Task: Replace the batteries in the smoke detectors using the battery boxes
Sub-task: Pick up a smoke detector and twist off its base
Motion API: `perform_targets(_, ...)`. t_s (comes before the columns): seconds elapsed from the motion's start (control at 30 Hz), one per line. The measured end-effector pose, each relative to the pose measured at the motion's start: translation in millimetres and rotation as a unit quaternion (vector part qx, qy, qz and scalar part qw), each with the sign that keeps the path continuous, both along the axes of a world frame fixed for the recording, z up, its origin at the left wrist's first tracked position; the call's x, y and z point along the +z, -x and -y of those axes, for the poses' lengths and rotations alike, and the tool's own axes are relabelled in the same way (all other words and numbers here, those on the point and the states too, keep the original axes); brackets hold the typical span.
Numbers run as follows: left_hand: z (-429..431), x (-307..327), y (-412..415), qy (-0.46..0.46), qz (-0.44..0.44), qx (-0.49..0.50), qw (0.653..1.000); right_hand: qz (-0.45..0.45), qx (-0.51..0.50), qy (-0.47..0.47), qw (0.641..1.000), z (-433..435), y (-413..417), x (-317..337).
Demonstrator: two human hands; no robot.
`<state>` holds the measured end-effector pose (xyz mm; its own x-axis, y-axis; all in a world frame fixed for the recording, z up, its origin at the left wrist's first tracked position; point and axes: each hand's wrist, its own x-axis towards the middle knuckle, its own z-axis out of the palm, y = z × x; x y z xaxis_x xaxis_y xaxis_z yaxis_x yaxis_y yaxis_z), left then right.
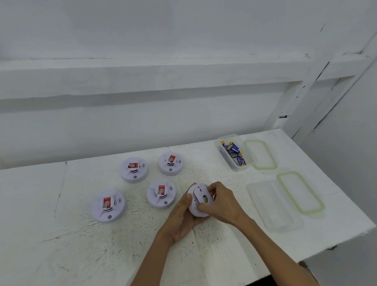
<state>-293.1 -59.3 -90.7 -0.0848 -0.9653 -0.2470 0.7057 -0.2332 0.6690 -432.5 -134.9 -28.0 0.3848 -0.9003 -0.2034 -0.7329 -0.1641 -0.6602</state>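
I hold a white smoke detector [200, 199] just above the table, tilted on edge with its back toward me. My left hand [184, 219] cups it from below and the left. My right hand [220, 202] grips its back plate with fingers and thumb. Several more white detectors with red labels lie face up to the left: one at the front left [108, 205], one in the middle [161, 196], two behind [134, 169] [171, 162]. A clear open box [234, 152] at the back right holds several blue and yellow batteries. A second clear box [274, 206], nearer, looks empty.
Two clear lids with green seals lie on the white table [57, 252], one beside each box [261, 154] [300, 192]. The table's right edge runs diagonally close behind them. A white wall with a ledge stands behind the table.
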Motion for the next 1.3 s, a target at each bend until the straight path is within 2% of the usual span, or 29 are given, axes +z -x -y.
perform_targets(0.33,-1,3,2,-0.020,0.027,0.017,0.999,-0.005,0.008,0.049,0.999,-5,2,-5)
perform_targets(0.6,2,-2,3,-0.028,0.039,0.007,0.999,0.013,-0.015,0.025,0.999,-2,3,-8)
perform_targets(0.83,5,-1,3,-0.076,-0.060,0.052,0.994,0.061,-0.102,0.027,0.993,3,14,-9)
perform_targets(1.0,8,-5,-3,-0.101,-0.123,0.081,0.984,-0.032,-0.134,0.062,0.989,15,27,-23)
perform_targets(1.13,10,-6,-4,-0.084,-0.130,0.065,0.986,-0.106,-0.130,0.079,0.983,18,34,-37)
perform_targets(1.3,9,-9,-5,-0.063,-0.134,0.042,0.988,-0.121,-0.117,0.063,0.984,17,35,-42)
